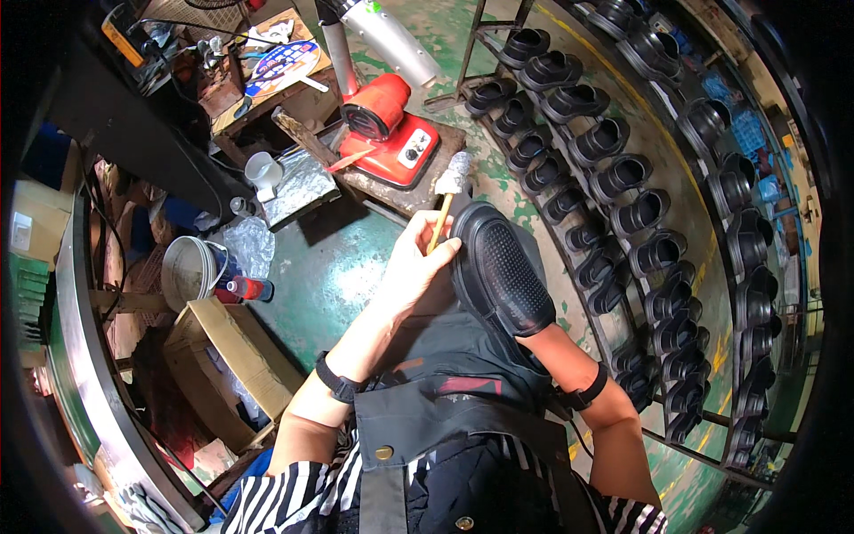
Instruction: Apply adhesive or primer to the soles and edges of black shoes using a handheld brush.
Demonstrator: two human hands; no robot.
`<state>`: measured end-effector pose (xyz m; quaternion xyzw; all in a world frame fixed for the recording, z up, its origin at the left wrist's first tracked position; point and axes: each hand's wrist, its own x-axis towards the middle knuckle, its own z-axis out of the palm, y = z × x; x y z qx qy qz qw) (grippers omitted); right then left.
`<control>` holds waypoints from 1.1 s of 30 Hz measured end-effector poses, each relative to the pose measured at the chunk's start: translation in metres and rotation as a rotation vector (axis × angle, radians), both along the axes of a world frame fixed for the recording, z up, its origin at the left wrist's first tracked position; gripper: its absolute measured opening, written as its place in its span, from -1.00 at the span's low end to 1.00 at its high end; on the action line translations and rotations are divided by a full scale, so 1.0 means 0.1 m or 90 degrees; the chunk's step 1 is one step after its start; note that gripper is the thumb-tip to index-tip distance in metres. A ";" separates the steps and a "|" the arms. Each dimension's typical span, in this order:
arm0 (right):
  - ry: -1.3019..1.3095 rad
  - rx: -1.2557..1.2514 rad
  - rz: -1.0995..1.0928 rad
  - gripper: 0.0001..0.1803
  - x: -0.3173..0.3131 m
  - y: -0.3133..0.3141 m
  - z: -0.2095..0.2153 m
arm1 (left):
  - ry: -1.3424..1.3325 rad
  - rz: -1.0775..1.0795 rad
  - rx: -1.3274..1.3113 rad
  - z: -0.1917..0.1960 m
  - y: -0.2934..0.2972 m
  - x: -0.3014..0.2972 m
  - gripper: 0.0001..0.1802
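In my left hand (414, 260) is a thin wooden stick (440, 222), pinched between thumb and fingers. Pale wadded material (455, 173) wraps its upper end. A black slip-on shoe (507, 267) with a perforated upper is held up just right of the stick, toe pointing away from me. My right hand (537, 338) is pushed into the shoe's opening, so its fingers are hidden and only the wrist end shows. The left fingertips are close against the shoe's left side; whether they touch it I cannot tell.
Ahead stands a red heat blower (388, 142) with a metal nozzle. Racks of black shoes (614, 178) line the right. At left are a cardboard box (233, 356), a white bucket (187, 271) and a red-and-blue bottle (251, 288). A clear cup (262, 169) sits on a foil-covered stand.
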<state>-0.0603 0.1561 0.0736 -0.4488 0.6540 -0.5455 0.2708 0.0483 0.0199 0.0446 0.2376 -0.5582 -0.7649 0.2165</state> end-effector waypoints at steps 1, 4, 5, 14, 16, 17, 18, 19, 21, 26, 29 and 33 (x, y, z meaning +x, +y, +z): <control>-0.020 -0.003 0.013 -0.60 0.00 0.02 0.02 | 0.010 0.034 -0.058 -0.01 0.02 0.00 -0.62; -0.045 0.049 0.068 -0.44 -0.04 0.06 0.01 | -0.041 0.098 -0.159 -0.04 0.06 0.02 -0.62; -0.087 0.090 0.059 -0.44 -0.06 0.10 -0.01 | -0.076 0.108 -0.171 -0.06 0.07 0.04 -0.63; 0.439 0.101 0.063 -0.42 -0.07 0.16 -0.44 | -0.032 0.084 -0.395 -0.24 0.06 0.03 -0.80; 0.432 0.074 0.049 -0.46 -0.07 0.15 -0.45 | -0.062 0.061 -0.404 -0.26 0.04 0.02 -0.82; 0.430 0.062 0.035 -0.51 -0.06 0.15 -0.46 | -0.081 0.045 -0.415 -0.26 0.02 0.02 -0.83; 0.438 0.053 0.028 -0.55 -0.06 0.14 -0.47 | -0.108 0.031 -0.414 -0.26 0.01 0.02 -0.84; 0.432 0.037 0.017 -0.55 -0.06 0.13 -0.48 | -0.099 0.024 -0.443 -0.26 -0.01 0.02 -0.85; 0.437 0.014 0.008 -0.55 -0.06 0.10 -0.53 | -0.098 0.011 -0.469 -0.25 -0.03 0.01 -0.87; 0.356 0.028 0.016 -0.55 -0.06 0.10 -0.64 | -0.116 -0.002 -0.492 -0.25 -0.07 -0.04 -0.88; 0.344 0.038 0.012 -0.55 -0.07 0.10 -0.66 | -0.130 -0.011 -0.473 -0.28 -0.09 -0.05 -0.87; 0.323 0.049 0.007 -0.54 -0.07 0.08 -0.65 | -0.150 -0.025 -0.358 -0.36 -0.12 -0.02 -0.86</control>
